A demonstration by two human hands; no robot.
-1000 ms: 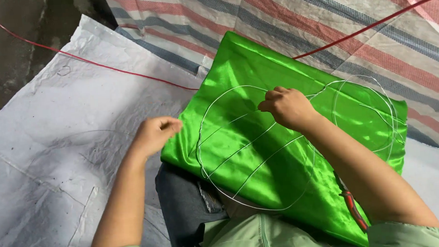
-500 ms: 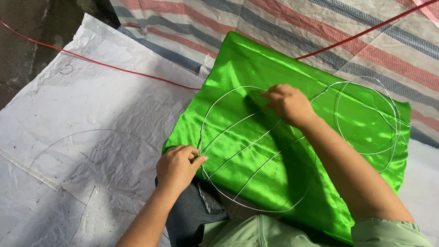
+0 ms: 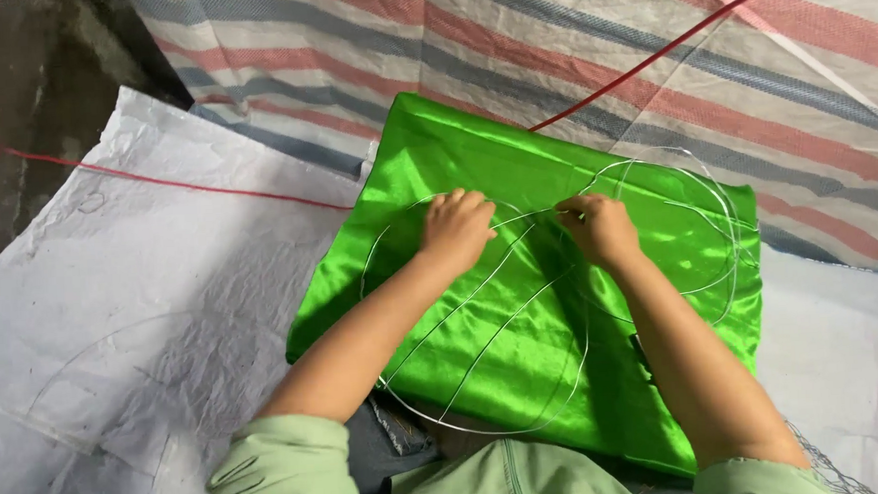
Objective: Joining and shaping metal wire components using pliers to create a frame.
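At centre, on the cloth: both hands side by side, close but apart, backs up.
Left hand (image 3: 455,228): fingers curled, resting on the green satin cloth (image 3: 524,343), fingertips at the top arc of the left wire ring (image 3: 478,320); whether pinching the wire, cannot tell.
Right hand (image 3: 598,229): fingers bent inward toward 9 o'clock, closed around thin wire where the two rings meet.
Left wire ring: thin silver hoop with straight cross wires, lying flat on the cloth, spreading from the left hand toward 6 o'clock.
Right wire ring (image 3: 724,232): second silver hoop, at 3 o'clock from the right hand, partly past the cloth's far edge.
Green satin cloth: shiny, folded to a rough rectangle, draped over the lap, touching both hands from below.
Sleeves (image 3: 281,476): pale green, at 6 o'clock, forearms bare.
Red cord (image 3: 669,49): running from the cloth's top edge toward 1 o'clock; another stretch (image 3: 155,177) toward 9 o'clock.
White sheet (image 3: 111,294): crumpled woven plastic, at 9 o'clock on the floor.
Striped tarp (image 3: 548,41): red, blue and white bands, at 12 o'clock.
Dark floor (image 3: 20,89): bare patch at 10 o'clock.
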